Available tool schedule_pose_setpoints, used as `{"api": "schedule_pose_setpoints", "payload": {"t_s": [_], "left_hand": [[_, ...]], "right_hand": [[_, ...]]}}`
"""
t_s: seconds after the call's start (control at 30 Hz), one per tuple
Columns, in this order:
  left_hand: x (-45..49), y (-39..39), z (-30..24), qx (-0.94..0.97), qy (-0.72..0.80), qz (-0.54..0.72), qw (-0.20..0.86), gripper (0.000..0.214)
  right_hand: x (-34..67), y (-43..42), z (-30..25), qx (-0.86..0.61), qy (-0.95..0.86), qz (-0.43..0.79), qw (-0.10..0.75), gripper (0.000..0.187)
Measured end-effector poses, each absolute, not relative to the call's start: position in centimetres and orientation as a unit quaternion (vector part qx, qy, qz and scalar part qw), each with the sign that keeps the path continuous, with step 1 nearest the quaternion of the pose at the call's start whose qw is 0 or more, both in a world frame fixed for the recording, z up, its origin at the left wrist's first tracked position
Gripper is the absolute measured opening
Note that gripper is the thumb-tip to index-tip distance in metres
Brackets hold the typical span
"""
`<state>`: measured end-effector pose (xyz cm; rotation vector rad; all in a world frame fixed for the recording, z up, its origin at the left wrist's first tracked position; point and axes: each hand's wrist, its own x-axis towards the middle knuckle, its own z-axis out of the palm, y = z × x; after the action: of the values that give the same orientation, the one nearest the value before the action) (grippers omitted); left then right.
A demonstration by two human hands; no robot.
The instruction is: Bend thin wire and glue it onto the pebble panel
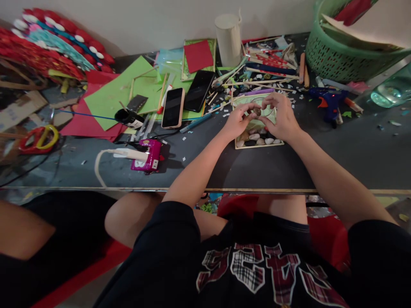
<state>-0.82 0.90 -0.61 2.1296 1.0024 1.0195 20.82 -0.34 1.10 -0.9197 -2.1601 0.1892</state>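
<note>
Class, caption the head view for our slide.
Left hand and right hand meet at a small brown object over a pebbled frame.

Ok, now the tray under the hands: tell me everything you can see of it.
The tray looks shallow and roughly rectangular, with a thin cream rim and a pale green inside; its material is unclear. Smooth pebbles in white, brown, grey and black crowd its near end. It lies flat on the dark table, in front of the person. The left hand and right hand are over it, hiding part; whether either touches it can't be told.
</note>
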Motion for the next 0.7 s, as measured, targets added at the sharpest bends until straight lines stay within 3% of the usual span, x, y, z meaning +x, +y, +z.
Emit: {"api": "schedule_pose_setpoints", "payload": {"t_s": [0.23, 0.7], "left_hand": [[-0.8, 0.8, -0.7, 0.795, 0.385, 0.383, 0.270, 0.071], [-0.7, 0.5, -0.2, 0.825, 0.392, 0.329, 0.239, 0.030]], "right_hand": [[20.5, -1.0, 2.4, -0.432, -0.827, -0.016, 0.360, 0.037], [20.3, -1.5, 3.1, -0.448, -0.854, -0.052, 0.258, 0.022]]}}
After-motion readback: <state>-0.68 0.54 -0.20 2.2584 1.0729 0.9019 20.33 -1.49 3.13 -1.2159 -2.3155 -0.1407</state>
